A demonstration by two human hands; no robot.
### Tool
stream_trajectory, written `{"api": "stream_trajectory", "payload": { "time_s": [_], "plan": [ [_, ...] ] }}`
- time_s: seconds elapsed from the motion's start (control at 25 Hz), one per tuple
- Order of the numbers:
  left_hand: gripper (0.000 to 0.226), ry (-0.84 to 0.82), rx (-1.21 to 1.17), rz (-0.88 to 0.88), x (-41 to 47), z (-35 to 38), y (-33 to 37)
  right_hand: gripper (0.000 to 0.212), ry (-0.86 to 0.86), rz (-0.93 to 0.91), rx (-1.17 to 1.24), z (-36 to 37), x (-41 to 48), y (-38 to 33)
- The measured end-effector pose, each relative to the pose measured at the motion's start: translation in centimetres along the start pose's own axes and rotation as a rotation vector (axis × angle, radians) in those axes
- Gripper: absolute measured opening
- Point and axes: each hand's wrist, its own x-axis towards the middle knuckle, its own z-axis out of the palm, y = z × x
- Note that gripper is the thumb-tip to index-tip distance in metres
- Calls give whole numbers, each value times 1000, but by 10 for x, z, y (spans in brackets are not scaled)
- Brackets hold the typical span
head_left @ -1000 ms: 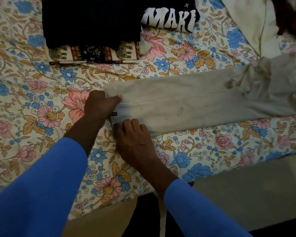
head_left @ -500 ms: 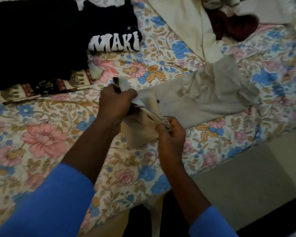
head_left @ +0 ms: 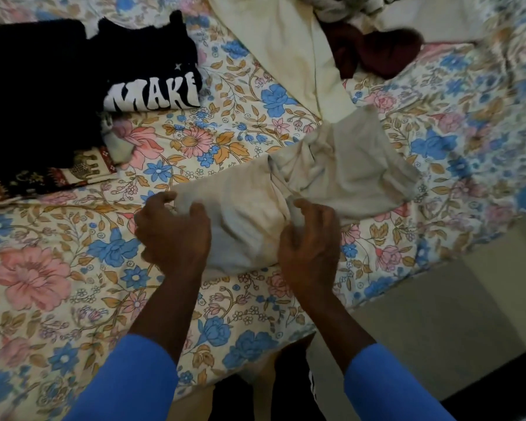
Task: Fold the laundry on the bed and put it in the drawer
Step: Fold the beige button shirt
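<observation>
Fingers curled, the left hand (head_left: 173, 235) and right hand (head_left: 308, 243) grip the soft, limp beige garment (head_left: 246, 229); its folded corners look the best hold.

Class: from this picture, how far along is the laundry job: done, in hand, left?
Done: folded dark clothes stacked at upper left. In hand: the left hand and right hand grip the beige garment, partly folded. Left: the cream garment and maroon garment lie loose; no drawer in view.
</observation>
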Motion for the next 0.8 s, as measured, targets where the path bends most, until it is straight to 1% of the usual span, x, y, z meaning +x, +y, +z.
{"api": "stream_trajectory", "payload": {
  "time_s": [0.04, 0.08, 0.16, 0.2, 0.24, 0.28, 0.36, 0.4, 0.48, 0.52, 0.56, 0.6, 0.64, 0.68, 0.72, 0.76, 0.8],
  "plan": [
    [50, -33, -40, -91, 4, 0, -15, 41, -46, -110, -57, 6, 0, -1],
    [54, -91, -100, -158, 6, 1, -27, 45, -89, -136, -84, 12, 2, -5],
    [55, -172, -217, -245, 16, 8, -43, 56, -94, -19, -125, 24, 17, -15],
    [54, -186, -285, -281, 23, 9, -48, 60, -76, 45, -158, 31, 28, -21],
    [54, -198, -360, -313, 28, 10, -49, 61, -58, 83, -193, 37, 39, -25],
    [52, -209, -418, -337, 33, 12, -51, 58, -50, 99, -223, 44, 51, -28],
    [42, -258, -457, -337, 38, 14, -53, 41, -44, 147, -248, 56, 73, -29],
    [36, -279, -435, -311, 36, 15, -54, 33, -26, 204, -223, 60, 81, -28],
    [33, -280, -319, -210, 27, 17, -54, 27, 47, 333, -101, 62, 91, -26],
    [36, -257, -242, -164, 22, 15, -52, 25, 78, 337, -35, 61, 91, -26],
    [39, -233, -173, -133, 17, 13, -51, 22, 100, 266, -8, 59, 86, -25],
    [39, -219, -152, -114, 13, 11, -50, 20, 94, 154, 4, 53, 78, -22],
    [39, -237, -195, -110, 10, 9, -49, 20, 41, 43, 24, 46, 67, -17],
    [39, -277, -294, -133, 5, 8, -47, 21, -38, -36, 60, 40, 57, -9],
    [39, -320, -407, -181, -1, 7, -44, 22, -134, -59, 116, 32, 50, -1],
    [39, -354, -532, -245, -10, 4, -37, 23, -209, -32, 189, 25, 46, 8],
    [37, -386, -662, -309, -20, 1, -27, 22, -232, 33, 280, 16, 45, 13]
  ]
}}
